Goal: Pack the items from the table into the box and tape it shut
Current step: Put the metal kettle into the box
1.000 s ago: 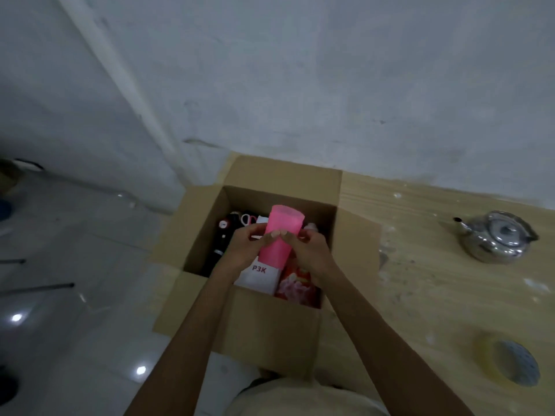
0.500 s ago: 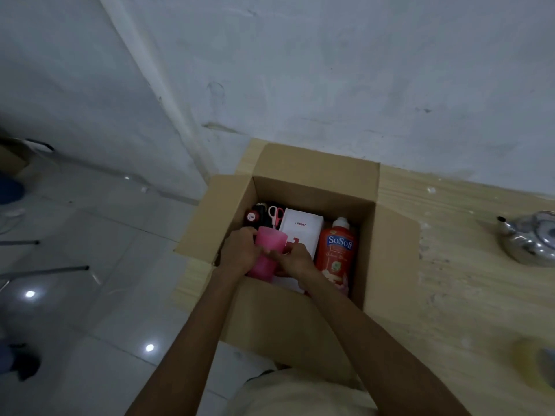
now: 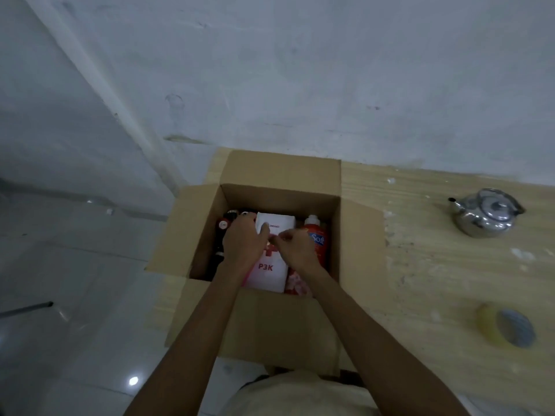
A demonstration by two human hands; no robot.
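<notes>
The open cardboard box (image 3: pixel 270 322) stands at the table's left end. Both my hands reach into it. My left hand (image 3: pixel 241 240) curls over the pink cup (image 3: pixel 247 277), of which only a sliver shows beneath my wrist, between the dark bottles (image 3: pixel 223 225) and the white P3K kit (image 3: pixel 268 273). My right hand (image 3: pixel 292 249) has its fingers curled against the left thumb, at the cup's hidden top. A red SoSoft bottle (image 3: pixel 315 235) and a red-pink packet (image 3: pixel 295 285) lie at the box's right side. The roll of tape (image 3: pixel 507 327) lies on the table to the right.
A steel kettle (image 3: pixel 485 213) sits on the wooden table (image 3: pixel 435 274) at the far right. All four box flaps stand open. A white wall runs behind the table, and tiled floor lies to the left below the table edge.
The pink cup, held above the box a second ago, has gone down into the box's left half and is now almost hidden under my left hand. Both hands followed it down.
</notes>
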